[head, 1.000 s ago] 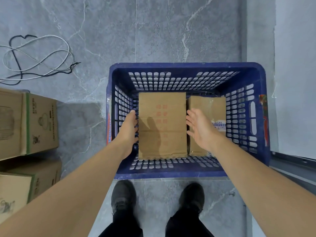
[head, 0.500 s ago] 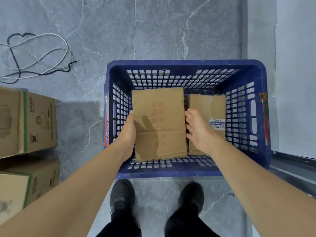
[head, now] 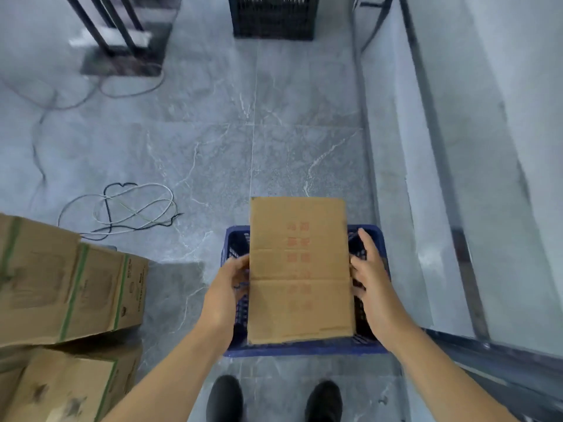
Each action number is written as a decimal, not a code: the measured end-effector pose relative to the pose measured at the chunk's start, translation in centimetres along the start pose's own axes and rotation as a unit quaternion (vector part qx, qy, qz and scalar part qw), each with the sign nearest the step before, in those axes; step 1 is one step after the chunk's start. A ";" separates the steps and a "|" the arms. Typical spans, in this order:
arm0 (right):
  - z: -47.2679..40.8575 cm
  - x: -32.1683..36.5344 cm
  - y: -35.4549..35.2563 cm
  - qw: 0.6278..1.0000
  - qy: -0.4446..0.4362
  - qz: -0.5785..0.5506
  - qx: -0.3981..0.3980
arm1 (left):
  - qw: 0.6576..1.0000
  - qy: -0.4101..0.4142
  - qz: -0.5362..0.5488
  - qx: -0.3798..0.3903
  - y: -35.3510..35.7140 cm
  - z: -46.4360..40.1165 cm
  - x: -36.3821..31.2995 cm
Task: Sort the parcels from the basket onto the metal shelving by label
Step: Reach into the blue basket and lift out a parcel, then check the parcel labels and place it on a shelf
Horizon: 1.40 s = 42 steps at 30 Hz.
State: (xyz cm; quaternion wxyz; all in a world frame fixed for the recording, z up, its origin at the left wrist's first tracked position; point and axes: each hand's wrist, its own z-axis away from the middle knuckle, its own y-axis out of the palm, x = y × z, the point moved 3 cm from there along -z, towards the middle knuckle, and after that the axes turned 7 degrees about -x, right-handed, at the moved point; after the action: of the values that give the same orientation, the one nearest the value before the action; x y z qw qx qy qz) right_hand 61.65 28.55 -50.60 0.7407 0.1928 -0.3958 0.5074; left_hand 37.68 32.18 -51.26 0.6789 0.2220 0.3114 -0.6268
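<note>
A brown cardboard parcel (head: 300, 269) with faded red print on its top hangs above the blue plastic basket (head: 301, 350). My left hand (head: 227, 292) presses its left side and my right hand (head: 370, 278) its right side, so both hold it up between them. The parcel hides most of the basket's inside; the second parcel seen there earlier is out of sight. The metal shelving (head: 451, 208) runs along the right wall, its dark frame blurred.
Stacked cardboard cartons with green tape (head: 70, 287) stand at the left. Loose cables (head: 128, 208) lie on the grey floor beyond them. A dark crate (head: 274, 16) and a black metal stand (head: 118, 32) are at the far end. My shoes (head: 274, 400) are below the basket.
Both hands closed on the sides of the left parcel and raised it out of the basket. The view tilted up, showing more floor and the shelving.
</note>
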 end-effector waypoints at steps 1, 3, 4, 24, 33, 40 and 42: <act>1.8 2.0 -0.4 1.000 -0.011 0.000 0.005 | 1.000 0.005 0.008 -0.003 -0.4 1.7 -1.5; 5.2 5.7 -1.5 1.000 -0.020 0.006 0.007 | 1.000 0.011 0.019 0.005 -0.9 4.9 -4.4; 6.9 7.4 -2.0 1.000 -0.030 0.003 0.009 | 1.000 0.014 0.019 0.015 -1.2 6.7 -5.9; 25.2 17.2 -5.2 0.994 -0.076 -0.048 0.056 | 0.966 0.136 -0.124 0.184 -10.0 27.0 -18.5; 27.8 17.4 -3.2 0.997 -0.031 -0.027 0.073 | 0.967 0.190 0.006 0.172 -12.6 29.1 -20.4; 28.0 19.3 -1.4 0.997 -0.036 -0.020 0.062 | 0.970 0.130 0.055 0.196 -13.4 29.4 -20.7; 28.7 19.7 -1.0 0.996 -0.026 -0.024 0.080 | 0.966 0.123 0.064 0.218 -13.1 29.8 -20.6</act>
State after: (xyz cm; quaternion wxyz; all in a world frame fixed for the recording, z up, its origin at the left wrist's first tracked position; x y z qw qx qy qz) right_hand 54.76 20.18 -17.51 0.7243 0.2744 -0.3684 0.5141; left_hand 28.59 24.77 -14.59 0.6095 0.4598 0.2329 -0.6024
